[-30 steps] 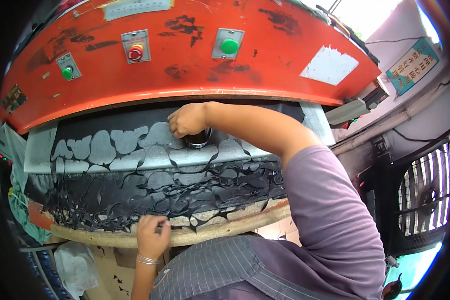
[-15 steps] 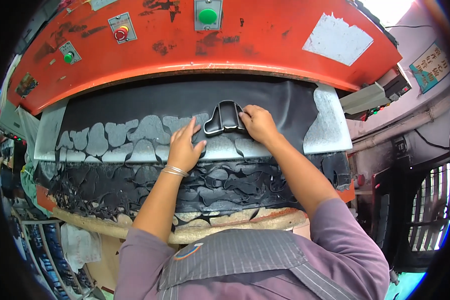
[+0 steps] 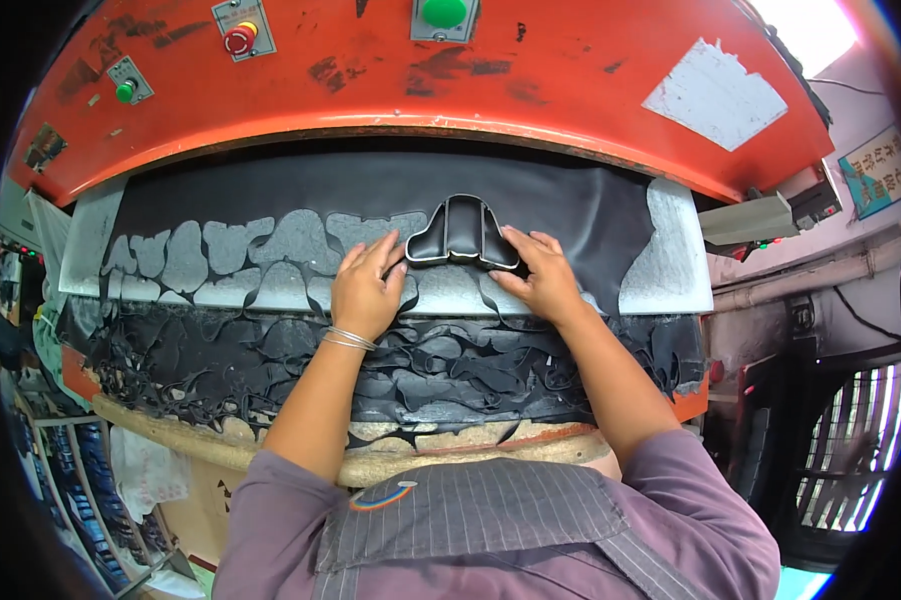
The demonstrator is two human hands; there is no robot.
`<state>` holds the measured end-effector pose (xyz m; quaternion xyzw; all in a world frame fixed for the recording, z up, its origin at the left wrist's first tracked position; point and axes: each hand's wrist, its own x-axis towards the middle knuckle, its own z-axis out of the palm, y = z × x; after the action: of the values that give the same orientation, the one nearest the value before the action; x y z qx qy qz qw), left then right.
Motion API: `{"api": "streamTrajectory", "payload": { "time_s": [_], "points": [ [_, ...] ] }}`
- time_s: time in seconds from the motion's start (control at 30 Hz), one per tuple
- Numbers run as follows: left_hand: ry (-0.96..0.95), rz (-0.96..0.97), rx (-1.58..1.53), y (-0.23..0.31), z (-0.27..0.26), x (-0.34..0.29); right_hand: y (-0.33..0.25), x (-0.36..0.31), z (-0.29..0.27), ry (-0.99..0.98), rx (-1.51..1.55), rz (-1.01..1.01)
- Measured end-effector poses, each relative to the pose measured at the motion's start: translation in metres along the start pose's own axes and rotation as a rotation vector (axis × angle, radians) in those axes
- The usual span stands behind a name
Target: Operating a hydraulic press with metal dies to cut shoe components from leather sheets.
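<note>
A metal cutting die, bell-shaped with inner ribs, lies on a sheet of black leather-like material. My right hand is beside the die's right end, fingers apart, the fingertips at its edge. At the other end, my left hand lies with fingers stretched out, its tips close to the die's left corner. Neither hand grips anything. Left of the die, the sheet has several rounded cut-out holes, through which the pale cutting board shows.
Behind the sheet rises the orange press body with a green button and a red emergency stop button. Heaped black offcuts hang along the near side, above a worn tan edge. A barred window is at right.
My right hand has let go of the die's top right side and moved down to its right end, fingers spread. The die's right end is now uncovered. The view has shifted slightly.
</note>
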<state>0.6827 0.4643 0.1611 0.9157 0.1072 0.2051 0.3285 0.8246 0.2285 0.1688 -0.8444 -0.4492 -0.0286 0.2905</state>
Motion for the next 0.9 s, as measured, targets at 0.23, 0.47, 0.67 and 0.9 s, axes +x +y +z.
{"api": "streamTrajectory", "payload": {
  "time_s": [0.23,0.47,0.67,0.9],
  "points": [
    [0.05,0.022,-0.02,0.002,0.0,0.003,-0.007,0.003,0.001,0.048,-0.088,-0.02],
    [0.165,-0.18,-0.346,-0.033,-0.053,0.011,-0.049,-0.005,-0.018,0.173,-0.15,0.081],
    [0.929,-0.04,-0.038,-0.099,-0.236,0.055,-0.146,0.06,-0.072,0.481,0.013,-0.129],
    [0.696,-0.114,0.378,-0.114,-0.336,0.029,-0.201,0.075,-0.076,0.514,-0.032,0.095]
  ]
}}
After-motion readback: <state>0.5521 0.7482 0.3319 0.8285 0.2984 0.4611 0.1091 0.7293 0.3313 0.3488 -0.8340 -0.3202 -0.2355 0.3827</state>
